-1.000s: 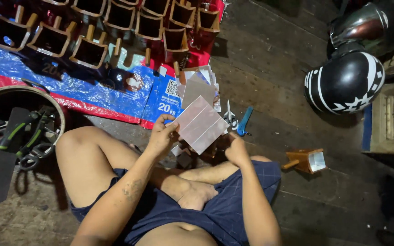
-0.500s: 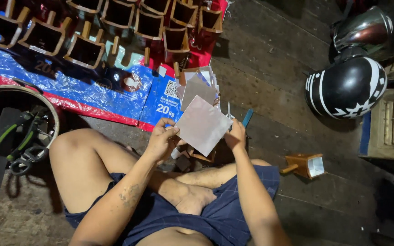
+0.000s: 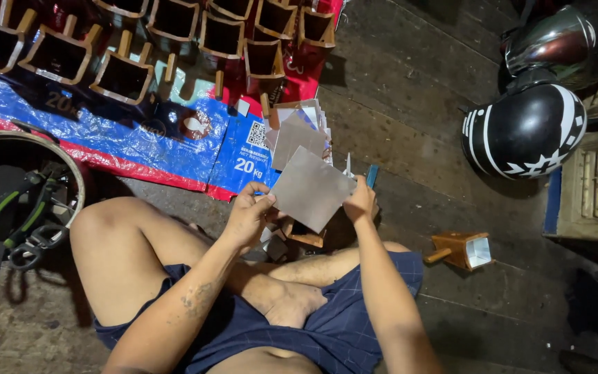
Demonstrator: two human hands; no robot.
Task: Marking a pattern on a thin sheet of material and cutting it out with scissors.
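Head view: you sit cross-legged on the plank floor point(image 3: 410, 90), holding a square grey sheet point(image 3: 311, 188) up between both hands, tilted like a diamond above your lap. Your left hand point(image 3: 249, 216) pinches its lower-left edge, fingers curled shut on it; your right hand point(image 3: 360, 202) grips the right corner, also closed on it (whether it holds anything else, you cannot tell). Held clear of the floor this way, the sheet faces you flat and both edges stay free to work.

Just behind the sheet lies a stack of sheets point(image 3: 299, 128) of the same kind, resting at the edge of a blue and red tarp point(image 3: 119, 131), within easy reach. A blue-handled tool point(image 3: 371, 174) pokes out beside your right hand, partly hidden. Rows of open square boxes point(image 3: 122, 73) with wooden handles fill the tarp further out; one more box point(image 3: 461, 250) lies on its side near your right knee, apart from the rest.

To your left, a round tub point(image 3: 70, 163) holds green-handled tools point(image 3: 15, 215). To your right, well apart, sit a black and white helmet point(image 3: 524, 131) and a shiny helmet point(image 3: 562, 41). Your own knees and the small box under the sheet crowd the space below your hands.
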